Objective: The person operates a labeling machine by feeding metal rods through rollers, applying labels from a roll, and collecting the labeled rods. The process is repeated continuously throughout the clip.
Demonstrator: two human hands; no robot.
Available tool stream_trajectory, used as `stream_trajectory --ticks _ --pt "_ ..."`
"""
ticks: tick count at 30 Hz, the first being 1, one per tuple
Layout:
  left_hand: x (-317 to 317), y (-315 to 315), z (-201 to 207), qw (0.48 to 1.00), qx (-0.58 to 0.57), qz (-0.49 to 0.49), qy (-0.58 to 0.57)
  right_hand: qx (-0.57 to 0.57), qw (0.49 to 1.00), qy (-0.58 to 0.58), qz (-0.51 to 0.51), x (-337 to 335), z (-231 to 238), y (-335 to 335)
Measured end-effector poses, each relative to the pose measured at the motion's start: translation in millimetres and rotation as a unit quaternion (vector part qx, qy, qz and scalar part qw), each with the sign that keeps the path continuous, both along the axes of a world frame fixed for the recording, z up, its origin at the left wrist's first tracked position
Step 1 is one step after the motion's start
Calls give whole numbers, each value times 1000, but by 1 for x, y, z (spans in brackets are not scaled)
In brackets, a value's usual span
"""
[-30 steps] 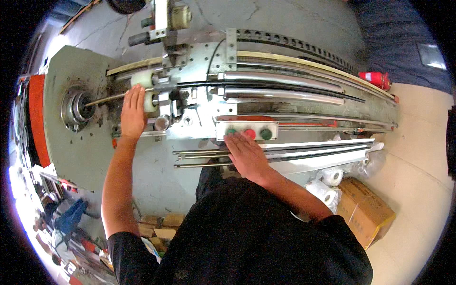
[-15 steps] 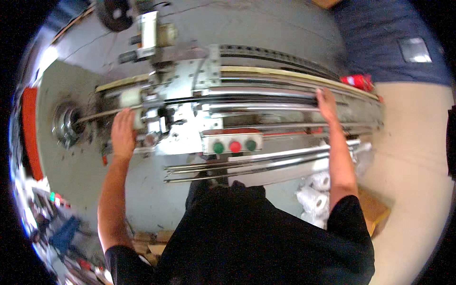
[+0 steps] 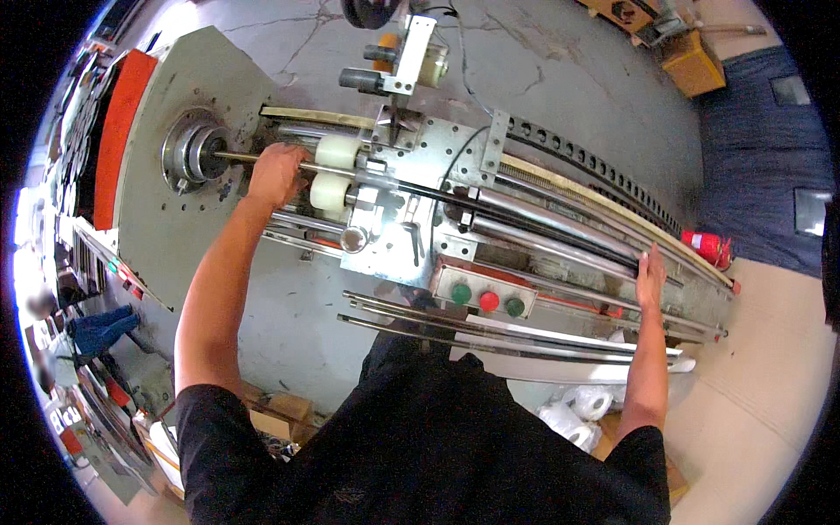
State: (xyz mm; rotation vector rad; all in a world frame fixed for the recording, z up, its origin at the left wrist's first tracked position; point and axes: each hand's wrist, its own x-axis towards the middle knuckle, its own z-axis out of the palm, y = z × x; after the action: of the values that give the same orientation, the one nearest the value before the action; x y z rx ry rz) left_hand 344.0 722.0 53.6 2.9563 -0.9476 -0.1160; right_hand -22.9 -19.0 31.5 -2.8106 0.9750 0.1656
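A long, thin metal rod (image 3: 238, 157) runs from the round metal chuck (image 3: 194, 150) through a carriage and on to the right, where it looks dark. My left hand (image 3: 278, 175) is closed around it between the chuck and two white rollers (image 3: 333, 170). Far along to the right, my right hand (image 3: 649, 278) grips the dark end of the same rod; its fingers point away from me and partly hide the contact. The metal carriage plate (image 3: 394, 232) sits between my hands, beside the rollers.
A control box (image 3: 486, 296) with green and red buttons is on the machine's near side. Several loose metal rods (image 3: 411, 325) lie closer to me. Plastic-wrapped rolls (image 3: 573, 416) stand below my right forearm. A red object (image 3: 707, 248) lies near the bed's far right end.
The view has turned and shifted, so the machine now slants down to the right. My left hand, earlier beside the rollers, is now closed around the rod nearer the chuck. My right hand stays at the rod's dark end.
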Motion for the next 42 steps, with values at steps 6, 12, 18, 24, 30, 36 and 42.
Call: stream_trajectory --ticks 6,12,18,24,30,36,42 --pt "19 22 -1 999 6 -18 39 -17 1000 -1 -9 -1 0 4" --pt "26 39 7 1000 14 4 27 -31 999 -14 24 -1 8 14" --pt "32 52 3 1000 -6 -4 28 -45 997 -30 60 -3 7 27" --pt "35 55 -8 998 -37 -49 17 -48 994 -48 89 7 14 58" --pt "28 37 -5 998 -36 -47 29 -76 989 -62 115 18 17 90" --pt "17 17 6 995 -65 -63 42 -72 981 -90 159 29 19 123" --pt "10 -8 7 992 -29 -61 105 -46 974 -108 193 52 29 177"
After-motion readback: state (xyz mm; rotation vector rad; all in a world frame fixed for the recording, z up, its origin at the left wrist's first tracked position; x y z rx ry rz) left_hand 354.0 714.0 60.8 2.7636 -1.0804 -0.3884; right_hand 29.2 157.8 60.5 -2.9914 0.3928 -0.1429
